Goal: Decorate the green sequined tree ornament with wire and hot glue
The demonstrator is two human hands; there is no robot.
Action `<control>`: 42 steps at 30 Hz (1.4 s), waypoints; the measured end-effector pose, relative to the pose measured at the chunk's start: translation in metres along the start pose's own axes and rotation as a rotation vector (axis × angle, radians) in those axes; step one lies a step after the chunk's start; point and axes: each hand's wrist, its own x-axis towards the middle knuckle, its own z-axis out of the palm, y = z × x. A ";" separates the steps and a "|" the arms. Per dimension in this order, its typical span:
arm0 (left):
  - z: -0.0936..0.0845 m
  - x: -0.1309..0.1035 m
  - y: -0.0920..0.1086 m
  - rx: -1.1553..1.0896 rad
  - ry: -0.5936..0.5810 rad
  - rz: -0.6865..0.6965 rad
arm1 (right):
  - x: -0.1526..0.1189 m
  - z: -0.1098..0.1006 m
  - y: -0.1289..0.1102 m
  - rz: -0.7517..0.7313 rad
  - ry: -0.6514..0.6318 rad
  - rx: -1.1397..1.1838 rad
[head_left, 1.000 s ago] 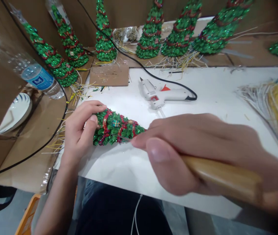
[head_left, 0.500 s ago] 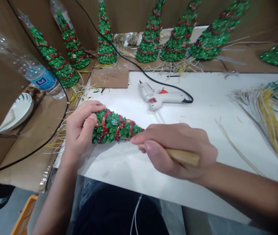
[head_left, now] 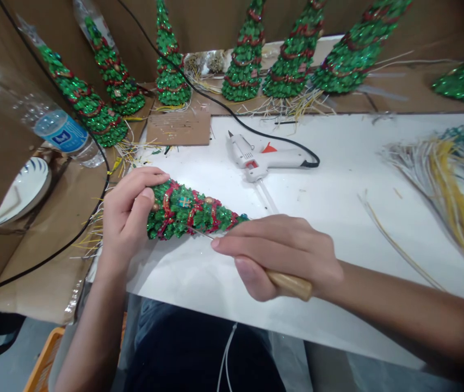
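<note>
A small green tree (head_left: 183, 209) with red garlands and gold beads lies on its side on the white tabletop, its tip to the right. My left hand (head_left: 128, 209) is closed around its wide base. In my right hand (head_left: 280, 253) is a thin metal pick with a wooden handle (head_left: 291, 284), my fingers wrapped round it. The pick's point touches the lower side of the tree near its middle. Beyond the tree a white glue gun (head_left: 262, 158) lies on its side, with a clear glue stick poking out.
Several decorated trees (head_left: 243, 65) stand along the back. A plastic bottle (head_left: 62, 130) leans at the left above a white bowl (head_left: 23, 190). A black cable (head_left: 232, 109) crosses the back to the glue gun. Yellow, white and green strands (head_left: 452, 196) lie at the right.
My right hand has tilted and drawn slightly down and back, showing more of the metal shaft and the tree's tip. The whole view has shifted a little.
</note>
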 end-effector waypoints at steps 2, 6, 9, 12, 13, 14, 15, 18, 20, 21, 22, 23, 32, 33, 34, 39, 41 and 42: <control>0.000 0.000 0.001 -0.006 0.003 -0.003 | 0.001 0.002 0.000 -0.161 0.046 -0.026; 0.000 0.001 0.004 -0.071 0.004 -0.007 | 0.001 0.004 0.001 -0.169 0.058 -0.024; 0.000 0.001 0.004 -0.076 0.010 -0.030 | 0.001 0.004 0.002 -0.059 0.035 0.114; -0.001 0.001 -0.001 -0.082 0.000 -0.005 | 0.002 0.006 0.002 0.132 0.061 0.335; -0.002 0.001 -0.003 -0.087 -0.005 0.000 | 0.002 0.007 0.002 0.207 0.073 0.410; -0.002 0.001 -0.004 -0.091 -0.007 0.001 | 0.002 0.009 0.002 0.288 0.083 0.483; -0.003 0.002 -0.005 -0.094 -0.009 0.004 | 0.002 0.010 0.002 0.371 0.086 0.550; -0.003 0.003 -0.005 -0.109 0.001 0.004 | 0.003 0.013 0.001 0.585 0.100 0.702; -0.002 0.004 -0.004 -0.113 0.002 0.014 | 0.004 0.015 0.001 0.683 0.119 0.752; -0.002 0.004 -0.003 -0.110 0.005 0.006 | 0.005 0.015 0.001 0.721 0.131 0.765; -0.001 0.004 -0.003 -0.107 0.010 0.001 | 0.007 0.015 0.001 0.753 0.146 0.773; -0.001 0.004 -0.002 -0.105 0.011 0.001 | 0.008 0.014 0.001 0.776 0.161 0.776; 0.000 0.003 -0.001 -0.115 0.029 -0.004 | 0.004 0.007 -0.009 0.588 0.169 0.604; 0.000 0.003 0.000 -0.120 0.027 -0.003 | 0.004 0.007 -0.009 0.544 0.160 0.566; -0.001 0.003 0.000 -0.123 0.027 -0.006 | 0.003 0.006 -0.010 0.500 0.146 0.527; 0.001 0.003 0.002 -0.127 0.044 -0.028 | 0.006 0.005 -0.013 0.363 0.066 0.372; 0.001 0.003 0.003 -0.127 0.050 -0.024 | 0.006 0.005 -0.014 0.321 0.058 0.323; 0.001 0.003 0.003 -0.126 0.047 -0.023 | 0.006 0.005 -0.015 0.304 0.059 0.307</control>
